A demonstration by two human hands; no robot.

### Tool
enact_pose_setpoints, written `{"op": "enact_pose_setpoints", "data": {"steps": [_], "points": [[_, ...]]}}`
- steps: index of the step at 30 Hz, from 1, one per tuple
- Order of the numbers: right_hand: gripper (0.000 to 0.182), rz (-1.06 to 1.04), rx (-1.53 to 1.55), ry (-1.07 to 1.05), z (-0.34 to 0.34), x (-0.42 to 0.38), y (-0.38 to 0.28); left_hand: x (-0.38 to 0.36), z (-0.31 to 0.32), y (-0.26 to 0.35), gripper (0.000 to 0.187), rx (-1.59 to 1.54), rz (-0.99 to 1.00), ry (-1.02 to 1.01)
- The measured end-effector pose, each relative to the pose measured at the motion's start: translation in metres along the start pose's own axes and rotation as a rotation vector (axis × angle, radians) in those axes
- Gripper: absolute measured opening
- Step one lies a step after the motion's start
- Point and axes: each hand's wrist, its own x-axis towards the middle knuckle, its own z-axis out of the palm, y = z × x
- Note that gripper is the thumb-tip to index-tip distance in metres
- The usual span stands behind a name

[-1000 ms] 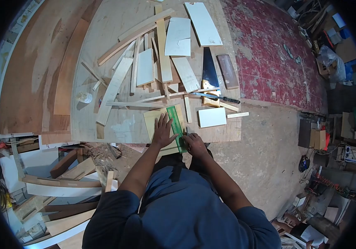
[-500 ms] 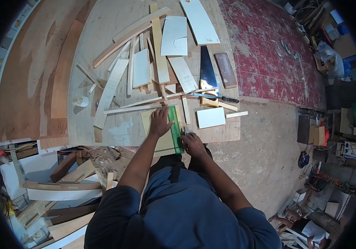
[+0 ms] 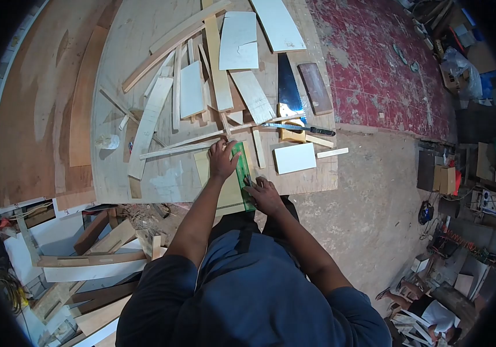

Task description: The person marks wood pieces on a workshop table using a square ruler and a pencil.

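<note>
A green ruler (image 3: 241,168) lies lengthwise over a thin tan board (image 3: 229,195) at the table's near edge. My left hand (image 3: 223,159) presses down near the ruler's far end, fingers spread over the ruler and the board. Closer to my body, my right hand (image 3: 267,196) is closed around a slim dark tool (image 3: 248,181), whose tip is over the ruler; its exact kind is too small to make out. Part of the ruler's near end is hidden by my right hand.
A handsaw (image 3: 288,81) and a narrow blue blade with a black handle (image 3: 322,132) lie right of centre. A white block (image 3: 295,158) sits beside my right hand. Wooden strips and panels cover the table (image 3: 173,179). Another person (image 3: 433,312) is at lower right.
My right hand has moved slightly left, bringing the dark tool from beside the ruler's right edge to over the ruler. My left hand stays on the ruler. The view has shifted a little.
</note>
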Motion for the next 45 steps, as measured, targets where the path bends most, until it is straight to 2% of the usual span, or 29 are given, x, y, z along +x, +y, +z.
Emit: {"op": "enact_pose_setpoints", "data": {"steps": [3, 8, 14, 40, 45], "points": [[0.057, -0.003, -0.004, 0.006, -0.004, -0.001, -0.002, 0.0, 0.001, -0.001, 0.045, -0.018, 0.01, 0.02], [0.084, -0.036, 0.049, -0.07, -0.03, -0.012, -0.012, 0.0, 0.001, -0.004, 0.044, -0.061, 0.03, 0.036], [0.086, -0.051, -0.027, -0.068, -0.009, -0.013, -0.005, 0.001, 0.0, -0.006, 0.043, -0.052, 0.046, 0.045], [0.086, -0.021, -0.042, -0.112, -0.01, -0.01, -0.009, -0.004, 0.005, 0.002, 0.046, 0.04, 0.059, 0.016], [0.087, -0.027, -0.049, -0.103, -0.009, -0.012, -0.007, -0.005, 0.006, 0.004, 0.045, 0.118, 0.079, 0.076]]}}
